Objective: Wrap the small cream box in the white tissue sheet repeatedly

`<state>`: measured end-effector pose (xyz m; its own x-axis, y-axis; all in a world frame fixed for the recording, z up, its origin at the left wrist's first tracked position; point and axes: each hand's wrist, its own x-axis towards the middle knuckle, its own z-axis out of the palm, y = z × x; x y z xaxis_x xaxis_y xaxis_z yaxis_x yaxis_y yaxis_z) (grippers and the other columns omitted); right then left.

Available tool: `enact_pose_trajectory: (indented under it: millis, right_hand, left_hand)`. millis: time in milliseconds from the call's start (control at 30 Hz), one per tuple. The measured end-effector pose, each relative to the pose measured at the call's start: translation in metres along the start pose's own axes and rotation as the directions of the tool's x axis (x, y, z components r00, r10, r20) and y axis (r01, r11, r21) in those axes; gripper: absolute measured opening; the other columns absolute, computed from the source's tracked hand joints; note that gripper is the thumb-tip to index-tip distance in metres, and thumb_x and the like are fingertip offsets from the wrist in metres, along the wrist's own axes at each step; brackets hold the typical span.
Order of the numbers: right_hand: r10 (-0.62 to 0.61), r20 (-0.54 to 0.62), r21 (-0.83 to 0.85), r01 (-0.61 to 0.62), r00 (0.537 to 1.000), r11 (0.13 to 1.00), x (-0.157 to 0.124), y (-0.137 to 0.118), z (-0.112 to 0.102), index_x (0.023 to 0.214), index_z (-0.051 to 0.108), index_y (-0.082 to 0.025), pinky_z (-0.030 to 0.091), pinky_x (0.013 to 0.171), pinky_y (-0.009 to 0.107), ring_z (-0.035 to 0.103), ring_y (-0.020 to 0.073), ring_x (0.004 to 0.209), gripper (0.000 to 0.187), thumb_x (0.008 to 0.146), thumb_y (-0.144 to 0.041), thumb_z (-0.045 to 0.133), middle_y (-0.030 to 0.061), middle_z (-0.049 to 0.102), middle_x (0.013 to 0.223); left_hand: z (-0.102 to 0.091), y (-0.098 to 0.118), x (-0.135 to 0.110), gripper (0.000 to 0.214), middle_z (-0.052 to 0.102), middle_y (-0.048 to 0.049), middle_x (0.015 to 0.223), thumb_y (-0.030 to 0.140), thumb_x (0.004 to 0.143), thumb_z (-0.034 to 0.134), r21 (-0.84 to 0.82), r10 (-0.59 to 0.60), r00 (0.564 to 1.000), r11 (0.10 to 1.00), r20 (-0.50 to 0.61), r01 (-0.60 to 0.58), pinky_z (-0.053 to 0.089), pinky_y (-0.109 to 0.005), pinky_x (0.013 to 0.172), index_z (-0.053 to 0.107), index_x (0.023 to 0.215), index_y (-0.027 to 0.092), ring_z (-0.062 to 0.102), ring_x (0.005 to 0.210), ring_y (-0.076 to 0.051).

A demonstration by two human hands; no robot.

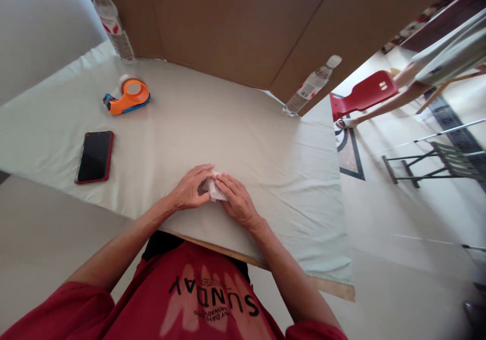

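Note:
Near the front edge of the cloth-covered table, a small white folded piece (216,190), like paper or thin plastic, lies between my two hands. My left hand (192,188) curves around its left side, thumb and fingertips closed against it. From the right, my right hand (239,200) presses its fingers together over the piece and covers part of it. Its exact kind is too small to make out.
A phone (94,156) and an orange tape dispenser (131,96) lie to the left. Water bottles stand at the back left (114,26) and right (313,86) against a cardboard sheet (228,26). Beyond the table, a person's legs (410,84) show beside a red chair (364,94).

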<state>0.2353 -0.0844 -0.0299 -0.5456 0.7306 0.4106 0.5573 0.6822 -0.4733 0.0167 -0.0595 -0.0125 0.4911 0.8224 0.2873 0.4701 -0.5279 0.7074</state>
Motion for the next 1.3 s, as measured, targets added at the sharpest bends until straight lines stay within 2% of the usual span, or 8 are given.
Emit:
enact_pose_trajectory:
  millis: [167,300,400,600,867,1000,1100,1300]
  right_hand:
    - [0.048,0.002,0.068,-0.048,0.999,0.997,0.012,0.009,-0.003,0.141,0.055,-0.026,0.043,0.113,0.048,0.048,0.0235,0.139,0.055,0.090,-0.009,0.046,0.0098,0.060,0.142]
    - [0.139,0.074,0.254,-0.154,0.987,0.955,0.038,0.027,-0.018,0.133,0.060,-0.025,0.044,0.110,0.046,0.056,0.0238,0.129,0.049,0.086,-0.014,0.053,0.0098,0.063,0.137]
    - [0.263,0.186,0.454,-0.320,0.947,0.832,0.062,0.044,-0.022,0.122,0.064,-0.020,0.051,0.094,0.038,0.065,0.0214,0.106,0.040,0.084,-0.023,0.056,0.0078,0.071,0.118]
    - [0.519,0.141,0.623,-0.483,0.843,0.616,0.085,0.061,-0.005,0.106,0.066,-0.016,0.047,0.072,0.026,0.059,0.0144,0.079,0.036,0.088,-0.045,0.054,0.0008,0.066,0.086]
    - [0.463,0.168,0.579,-0.467,0.870,0.668,0.077,0.056,-0.003,0.130,0.055,-0.019,0.048,0.095,0.036,0.062,0.0226,0.107,0.069,0.070,-0.045,0.077,0.0086,0.067,0.121]
    - [0.560,0.192,0.651,-0.532,0.806,0.542,0.076,0.047,-0.005,0.121,0.058,-0.021,0.052,0.083,0.034,0.065,0.0209,0.094,0.057,0.072,-0.046,0.074,0.0058,0.070,0.107]
    - [0.579,0.269,0.717,-0.561,0.770,0.413,0.076,0.043,-0.008,0.113,0.059,-0.021,0.053,0.073,0.032,0.066,0.0190,0.080,0.050,0.075,-0.051,0.071,0.0022,0.070,0.088]
    - [0.561,0.181,0.604,-0.541,0.808,0.585,0.071,0.049,-0.005,0.116,0.060,-0.021,0.053,0.071,0.032,0.065,0.0196,0.079,0.047,0.082,-0.053,0.065,0.0041,0.070,0.086]
  left_hand:
    - [0.001,-0.005,-0.002,0.044,0.056,-0.0182,0.142,0.014,0.078,0.056,-0.022,-0.040,0.999,0.999,-0.020,0.039,0.042,-0.046,0.112,0.058,0.122,0.017,0.050,0.136,-0.026]
    - [-0.001,-0.009,0.023,0.041,0.061,-0.0155,0.134,0.023,0.077,0.058,-0.156,-0.191,0.981,0.970,-0.016,0.186,0.055,-0.033,0.086,0.062,0.117,0.016,0.064,0.111,-0.023]
    - [-0.009,-0.015,0.048,0.036,0.071,-0.0053,0.094,0.037,0.078,0.061,-0.227,-0.357,0.928,0.900,0.108,0.373,0.051,-0.026,0.068,0.066,0.107,0.016,0.064,0.075,-0.016]
    - [-0.015,-0.026,0.082,0.030,0.059,-0.0007,0.068,0.044,0.082,0.051,-0.012,-0.414,0.910,0.910,0.013,0.414,0.040,-0.028,0.065,0.061,0.073,0.016,0.051,0.067,-0.016]
    - [0.007,-0.029,0.079,0.027,0.063,-0.0005,0.078,0.040,0.081,0.055,-0.329,-0.478,0.869,0.847,-0.128,0.417,0.045,-0.026,0.067,0.061,0.090,0.016,0.056,0.070,-0.014]
    - [-0.004,-0.030,0.077,0.038,0.069,-0.0053,0.088,0.048,0.078,0.063,-0.526,-0.488,0.872,0.733,0.036,0.432,0.049,-0.028,0.072,0.062,0.095,0.015,0.063,0.079,-0.017]
    - [-0.011,-0.031,0.074,0.062,0.070,-0.0121,0.108,0.047,0.072,0.074,-0.696,-0.434,0.879,0.569,0.199,0.439,0.051,-0.032,0.081,0.056,0.122,0.014,0.068,0.096,-0.023]
    - [-0.008,-0.030,0.070,0.096,0.066,-0.0176,0.124,0.036,0.071,0.080,-0.772,-0.408,0.848,0.397,0.337,0.497,0.052,-0.037,0.092,0.030,0.151,0.016,0.068,0.107,-0.026]
